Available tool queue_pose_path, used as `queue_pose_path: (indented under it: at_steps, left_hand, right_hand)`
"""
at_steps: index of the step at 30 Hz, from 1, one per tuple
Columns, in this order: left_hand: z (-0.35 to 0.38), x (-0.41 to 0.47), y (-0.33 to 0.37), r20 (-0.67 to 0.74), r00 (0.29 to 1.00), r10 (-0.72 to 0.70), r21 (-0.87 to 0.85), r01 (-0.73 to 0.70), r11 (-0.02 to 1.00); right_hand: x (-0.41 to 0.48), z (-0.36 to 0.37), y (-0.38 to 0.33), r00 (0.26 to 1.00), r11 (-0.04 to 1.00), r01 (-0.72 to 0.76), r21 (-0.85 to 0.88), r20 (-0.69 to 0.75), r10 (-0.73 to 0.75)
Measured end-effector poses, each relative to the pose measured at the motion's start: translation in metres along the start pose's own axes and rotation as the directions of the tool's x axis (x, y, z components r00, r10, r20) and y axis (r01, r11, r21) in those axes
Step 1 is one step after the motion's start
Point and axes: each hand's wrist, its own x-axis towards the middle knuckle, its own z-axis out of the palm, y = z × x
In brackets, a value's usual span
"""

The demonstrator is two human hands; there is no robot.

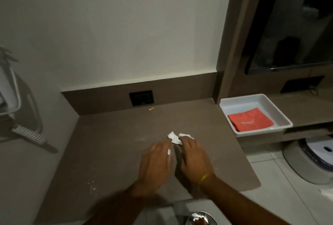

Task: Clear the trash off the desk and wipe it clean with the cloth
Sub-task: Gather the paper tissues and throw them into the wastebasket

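Head view: both hands are down on the desk [111, 145], palms flat, fingers stretched, side by side near its middle. The left hand [155, 166] lies slack, gripping nothing, a scrap of white showing at its fingertips. The right hand [193, 159], yellow band [203, 179] on the wrist, is spread too, fingertips touching the crumpled white paper [175, 137] just ahead of them, not closed around it. Further out, a small yellow bit [151, 109] sits by the desk's back edge, right below the dark socket [141, 97]. White crumbs [93, 186] dot the front left part, a few more near the right edge. Off the right edge, just beside the back corner, a white tray [281, 114] sits on a lower shelf with the red cloth [250, 119] folded flat inside. On the floor to the right, a round bin [310, 159].
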Motion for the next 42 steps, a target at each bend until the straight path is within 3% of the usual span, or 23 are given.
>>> queue_pose_path:
  at_steps: [3,6,9,11,16,20,21,23,27,29,33,38,42]
  left_hand:
    - [0.002,0.035,-0.010,0.263,0.952,-0.160,0.034,0.156,0.987]
    - [0.021,0.055,-0.019,0.349,0.924,-0.154,0.056,0.143,0.988]
    - [0.038,0.060,-0.019,0.369,0.919,-0.138,0.125,0.098,0.987]
    - [0.044,0.060,-0.018,0.358,0.918,-0.170,0.119,0.136,0.984]
    - [0.030,0.038,-0.004,0.260,0.950,-0.174,-0.074,0.199,0.977]
    - [0.017,-0.014,0.029,0.093,0.995,0.044,-0.287,-0.016,0.958]
    - [0.019,-0.030,0.044,0.106,0.988,0.110,-0.286,-0.076,0.955]
    - [0.027,-0.059,0.071,0.261,0.951,0.165,-0.315,-0.077,0.946]
    - [0.074,-0.104,0.105,0.520,0.803,0.290,-0.340,-0.117,0.933]
    - [0.108,-0.124,0.111,0.616,0.757,0.218,-0.307,-0.023,0.951]
    - [0.206,-0.156,0.102,0.671,0.738,0.070,-0.275,0.160,0.948]
    - [0.340,-0.183,0.069,0.725,0.682,-0.089,-0.157,0.291,0.944]
    - [0.423,-0.202,0.047,0.767,0.631,-0.113,-0.152,0.350,0.924]
  right_hand:
    - [0.053,0.014,0.010,0.975,0.988,-0.102,-0.117,0.184,0.123]
    - [0.090,0.036,0.022,0.933,0.957,-0.033,-0.289,0.335,0.133]
    - [0.100,0.056,0.026,0.915,0.892,0.207,-0.402,0.402,-0.031]
    - [0.096,0.059,0.026,0.926,0.877,0.265,-0.401,0.359,-0.116]
    - [0.054,0.029,0.024,0.970,0.996,-0.063,-0.061,0.232,0.076]
    - [-0.028,-0.003,0.028,0.977,0.948,-0.211,0.238,0.047,0.206]
    - [-0.056,-0.007,0.032,0.968,0.920,-0.244,0.306,0.015,0.251]
    - [-0.114,-0.008,0.045,0.932,0.861,-0.328,0.389,-0.013,0.362]
    - [-0.211,0.031,0.087,0.851,0.782,-0.486,0.390,0.009,0.524]
    - [-0.242,0.064,0.112,0.782,0.705,-0.598,0.382,0.083,0.618]
    - [-0.272,0.139,0.163,0.621,0.550,-0.779,0.301,0.243,0.746]
    - [-0.267,0.251,0.230,0.549,0.458,-0.830,0.318,0.325,0.770]
    - [-0.267,0.327,0.272,0.514,0.458,-0.857,0.234,0.351,0.783]
